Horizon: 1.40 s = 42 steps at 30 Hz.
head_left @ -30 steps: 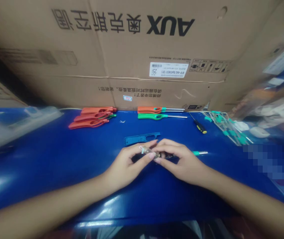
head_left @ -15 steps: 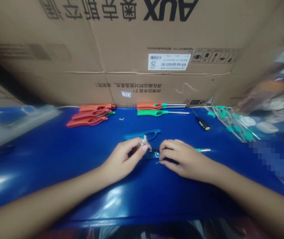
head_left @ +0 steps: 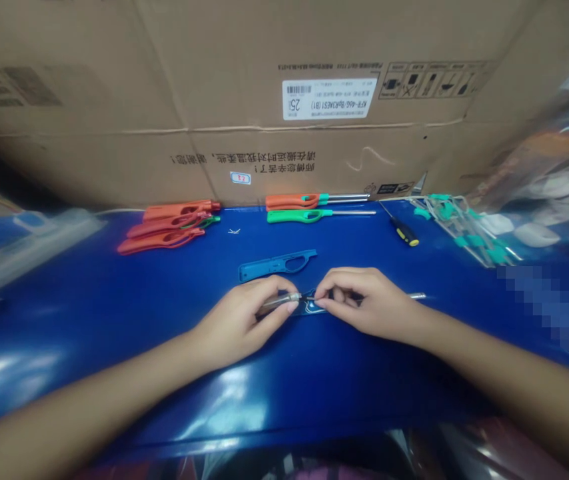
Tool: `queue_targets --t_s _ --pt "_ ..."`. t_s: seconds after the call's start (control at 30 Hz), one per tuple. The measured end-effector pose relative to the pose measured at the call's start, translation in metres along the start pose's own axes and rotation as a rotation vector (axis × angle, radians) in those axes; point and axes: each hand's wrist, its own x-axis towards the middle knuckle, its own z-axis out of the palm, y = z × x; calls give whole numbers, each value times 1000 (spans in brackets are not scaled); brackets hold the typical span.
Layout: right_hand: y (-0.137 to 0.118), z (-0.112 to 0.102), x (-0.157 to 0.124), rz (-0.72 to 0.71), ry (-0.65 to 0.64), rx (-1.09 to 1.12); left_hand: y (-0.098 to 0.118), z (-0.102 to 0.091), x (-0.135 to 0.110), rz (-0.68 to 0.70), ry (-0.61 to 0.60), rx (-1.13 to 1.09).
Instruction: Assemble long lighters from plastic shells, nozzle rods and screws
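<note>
In the head view, my left hand (head_left: 242,323) is closed around a clear lighter fuel tank (head_left: 278,301), thumb and fingers on its sides. Its tip points right, at a small thin piece (head_left: 310,299) pinched between the thumb and fingertips of my right hand (head_left: 372,303). What that piece is stays too small to make out. Below both hands lies a blue lighter shell half (head_left: 307,309) with white wire in it, partly covered. A metal lighter tube (head_left: 418,295) sticks out beyond my right hand. Behind the hands rests another blue shell half (head_left: 264,266).
Several red-orange lighter shells (head_left: 164,230) lie at the back left. An orange lighter (head_left: 292,201) and a green lighter (head_left: 289,216) are by the cardboard box (head_left: 234,80). To the right lie a screwdriver (head_left: 404,232) and several metal tubes with green fittings (head_left: 474,240).
My left hand has tilted the fuel tank down so that it lies nearly level, its tip against the thin piece. My right fingertips have come closer to it. The camera view has shifted slightly.
</note>
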Motion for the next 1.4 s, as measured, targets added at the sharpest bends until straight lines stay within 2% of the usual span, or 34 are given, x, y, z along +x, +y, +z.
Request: queue_targets --t_s 0.13,0.27,0.33,0.63,0.87,1.4 --pt "3 3 0 52 44 87 -4 1 2 77 10 43" --pt "4 6 -2 195 -13 280 -9 3 4 110 7 30" --pt "4 6 -2 223 -35 343 -10 3 4 115 6 17" --pt "3 4 2 178 -74 326 -10 4 5 116 -7 6" --pt "4 6 2 120 -50 243 -10 4 5 128 -3 17" --pt "6 7 2 112 -53 234 -12 5 5 145 -17 28"
